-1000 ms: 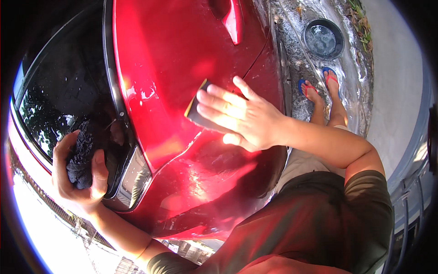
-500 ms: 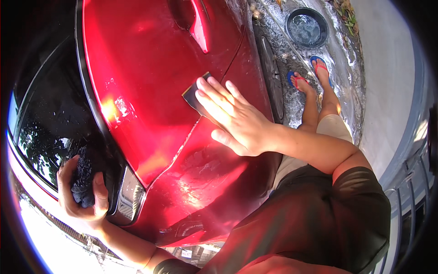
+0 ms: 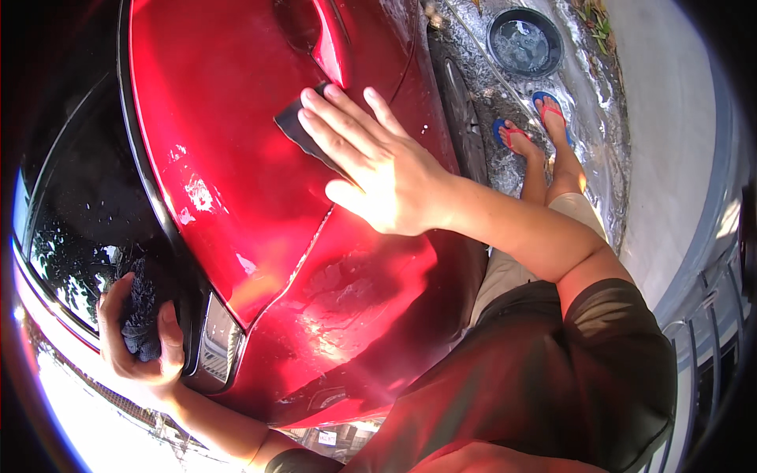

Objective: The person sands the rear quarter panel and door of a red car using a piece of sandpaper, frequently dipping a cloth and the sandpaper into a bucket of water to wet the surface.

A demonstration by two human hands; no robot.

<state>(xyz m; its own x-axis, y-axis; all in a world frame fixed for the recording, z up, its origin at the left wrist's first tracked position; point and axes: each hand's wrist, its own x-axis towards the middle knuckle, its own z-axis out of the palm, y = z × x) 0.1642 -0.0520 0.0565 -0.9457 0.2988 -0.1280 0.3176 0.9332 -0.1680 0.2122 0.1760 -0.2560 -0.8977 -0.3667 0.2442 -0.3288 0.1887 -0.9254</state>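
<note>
The side of a red car (image 3: 213, 102) fills the middle, wet and shiny, with a pale door seam curving down it. My right hand (image 3: 386, 169) lies on the panel, its fingers stretched over a dark sheet of sandpaper (image 3: 298, 135) that is pressed to the paint just below the door handle (image 3: 330, 51). Part of the sheet is hidden under the fingers. At the lower left, my left hand (image 3: 150, 370) curls around a dark, rough-textured wet cloth (image 3: 142, 315) by the black window glass (image 3: 87, 189).
A round black basin (image 3: 558, 63) with soapy water stands on the wet, foamy ground at the upper right. My feet in blue and red flip-flops (image 3: 544, 110) are below it, beside the car's wheel (image 3: 461, 110). A pale wall (image 3: 662, 142) and metal bars (image 3: 710, 339) line the right.
My right hand has slid up and to the left across the panel with the sandpaper, nearer the door handle. My left hand has stayed in place with the cloth.
</note>
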